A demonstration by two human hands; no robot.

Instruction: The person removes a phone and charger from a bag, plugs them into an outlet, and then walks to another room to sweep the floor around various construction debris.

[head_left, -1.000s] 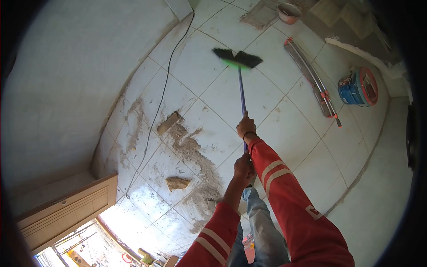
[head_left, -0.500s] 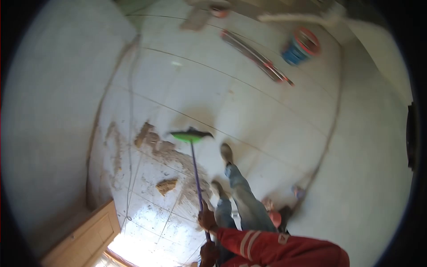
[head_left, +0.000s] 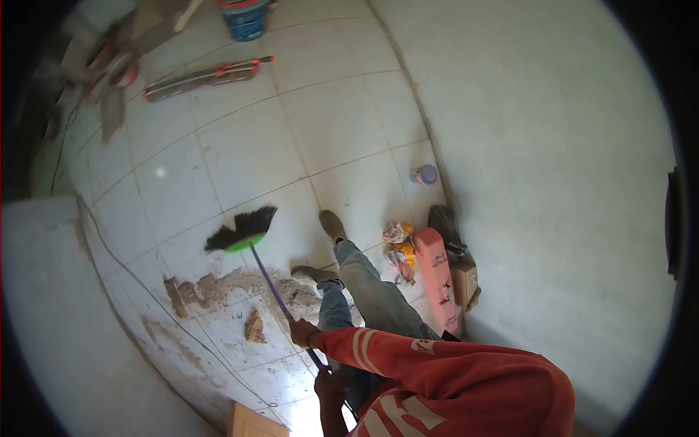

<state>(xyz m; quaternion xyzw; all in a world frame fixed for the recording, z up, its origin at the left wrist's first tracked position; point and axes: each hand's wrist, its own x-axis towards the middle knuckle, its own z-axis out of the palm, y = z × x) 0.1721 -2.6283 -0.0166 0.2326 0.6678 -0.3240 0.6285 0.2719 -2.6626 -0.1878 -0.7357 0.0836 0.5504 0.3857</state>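
Observation:
Both my hands grip a broom with a purple handle (head_left: 272,289), a green head (head_left: 245,243) and black bristles (head_left: 241,228). My right hand (head_left: 302,333), at the end of a red sleeve, is wrapped around the handle partway down. Closer to my body, my left hand (head_left: 330,386) is closed on the upper part of the same handle. Beyond a strip of grey-brown dirt (head_left: 218,288), the bristles fan out over pale floor tiles. A brown chunk of debris (head_left: 255,327) lies on the near side of that strip. My boots (head_left: 333,225) stand right of the broom.
Along the right wall are a pink-red case (head_left: 435,280), a cardboard box (head_left: 464,282), plastic bags (head_left: 399,251) and a small tub (head_left: 423,175). A tile cutter (head_left: 210,77) and blue bucket (head_left: 246,22) lie farther off. A cable (head_left: 162,298) runs along the left.
My view has turned to the right, bringing the case and bags into sight. The broom's bristles now spread out visibly beyond its head. Both hands keep hold of the handle.

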